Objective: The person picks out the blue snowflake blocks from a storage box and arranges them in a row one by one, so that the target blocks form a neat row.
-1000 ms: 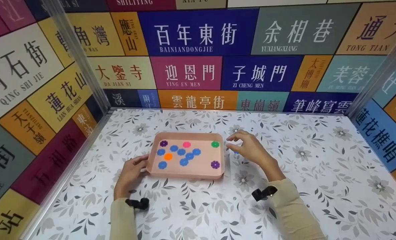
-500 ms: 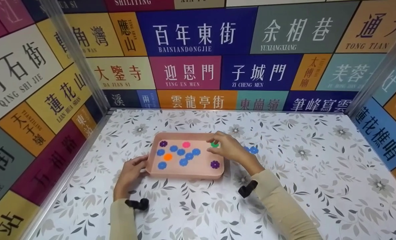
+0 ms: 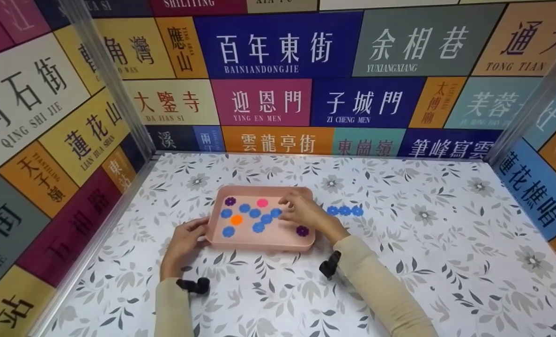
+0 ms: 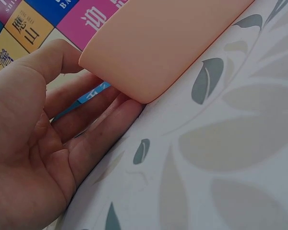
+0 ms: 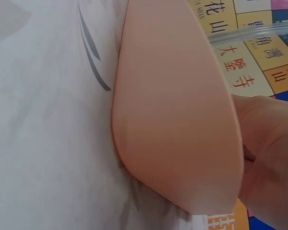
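A shallow pink tray [image 3: 263, 244] lies on the table with several flower-shaped plastic discs in it. Blue discs [image 3: 254, 213] are spread across its middle, beside an orange disc [image 3: 236, 220], a pink disc [image 3: 262, 202] and purple discs [image 3: 230, 201] near the corners. My right hand [image 3: 308, 213] reaches over the tray's right side, thumb and forefinger apart near a blue disc [image 3: 276, 213]; the green disc is hidden behind it. The fingers of my left hand [image 3: 186, 238] rest against the tray's left end; in the left wrist view they touch the wall [image 4: 153, 52].
Three blue discs [image 3: 345, 210] stand in a row on the table, just right of the tray. The table bears a leaf-and-flower patterned cover [image 3: 278, 290]. Panels with large lettering [image 3: 278, 47] rise behind it and at both sides.
My right hand has moved left from the row of blue discs to over the tray, uncovering the row and hiding the green disc. My left hand has stayed at the tray's end.
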Motion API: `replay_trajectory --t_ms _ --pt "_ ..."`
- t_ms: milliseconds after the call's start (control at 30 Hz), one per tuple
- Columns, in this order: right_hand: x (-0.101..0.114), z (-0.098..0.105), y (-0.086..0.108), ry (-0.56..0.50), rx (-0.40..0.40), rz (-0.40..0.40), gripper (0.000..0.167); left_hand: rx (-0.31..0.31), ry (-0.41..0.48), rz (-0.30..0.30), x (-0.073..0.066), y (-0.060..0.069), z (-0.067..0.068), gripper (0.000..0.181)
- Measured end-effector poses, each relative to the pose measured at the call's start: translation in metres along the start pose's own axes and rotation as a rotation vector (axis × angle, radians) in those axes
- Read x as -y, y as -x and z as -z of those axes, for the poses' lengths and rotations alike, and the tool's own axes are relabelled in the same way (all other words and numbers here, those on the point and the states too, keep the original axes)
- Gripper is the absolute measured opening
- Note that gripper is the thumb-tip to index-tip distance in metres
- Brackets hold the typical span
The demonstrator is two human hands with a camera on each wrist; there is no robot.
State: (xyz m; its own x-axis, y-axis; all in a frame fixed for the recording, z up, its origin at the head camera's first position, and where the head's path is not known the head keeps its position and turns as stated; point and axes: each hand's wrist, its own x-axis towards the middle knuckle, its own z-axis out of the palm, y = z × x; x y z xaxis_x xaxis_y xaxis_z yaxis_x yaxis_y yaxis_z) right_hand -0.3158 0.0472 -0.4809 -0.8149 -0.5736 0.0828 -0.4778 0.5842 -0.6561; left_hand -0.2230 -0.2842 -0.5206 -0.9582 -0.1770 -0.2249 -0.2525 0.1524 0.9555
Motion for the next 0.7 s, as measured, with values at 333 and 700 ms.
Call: replay_trajectory --t_ms 333,700 --pt "0.002 -0.011 -0.012 0.014 0.006 -0.109 0.048 0.012 -0.01 0.025 0.0 0.0 0.001 0.046" --pt "-0.002 -0.018 -0.017 0.007 -0.031 -0.154 0.039 0.016 0.008 0.018 -0.001 0.0 0.001 0.046"
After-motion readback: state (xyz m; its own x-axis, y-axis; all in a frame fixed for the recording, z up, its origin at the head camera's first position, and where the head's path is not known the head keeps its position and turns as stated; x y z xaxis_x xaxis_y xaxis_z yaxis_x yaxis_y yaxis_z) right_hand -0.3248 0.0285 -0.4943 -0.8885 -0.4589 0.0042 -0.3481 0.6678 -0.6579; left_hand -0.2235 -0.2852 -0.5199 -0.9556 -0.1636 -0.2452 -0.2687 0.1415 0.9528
